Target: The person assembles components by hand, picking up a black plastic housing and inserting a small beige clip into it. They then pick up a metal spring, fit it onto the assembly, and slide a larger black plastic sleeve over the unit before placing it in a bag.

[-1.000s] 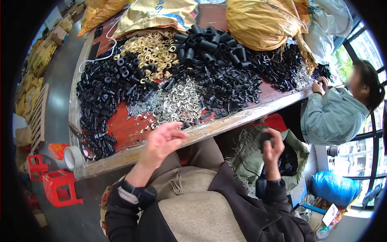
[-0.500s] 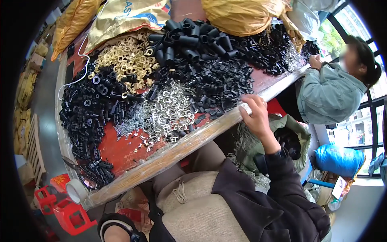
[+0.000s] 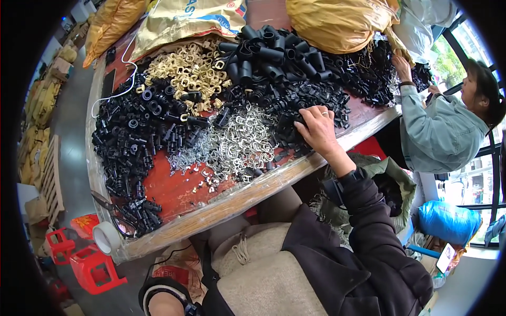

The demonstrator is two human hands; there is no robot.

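My right hand (image 3: 318,130), a ring on one finger, reaches over the near edge onto a pile of small black plastic parts (image 3: 332,100). Its fingers curl down on the dark pieces, and whatever lies under the fingertips is hidden. To the left of that hand spreads a heap of silvery curved metal clips (image 3: 242,142). Beyond the clips are gold-coloured rings (image 3: 190,71) and larger black tubes (image 3: 279,55). Only a bit of skin by the cuff shows of my left hand (image 3: 164,304) at the lower edge; its fingers are out of sight.
The red table (image 3: 171,195) has a plastic-wrapped wooden edge. Black fittings (image 3: 124,152), a tape roll (image 3: 107,238) and scissors (image 3: 108,203) are at left. Yellow sacks (image 3: 342,23) lie at the back. A co-worker (image 3: 443,126) works at right; a green sack (image 3: 390,184) stands beside me.
My right hand has moved from the table's near edge forward and left onto the black parts. The co-worker's arm has reached out toward the far pile. The view has shifted slightly.
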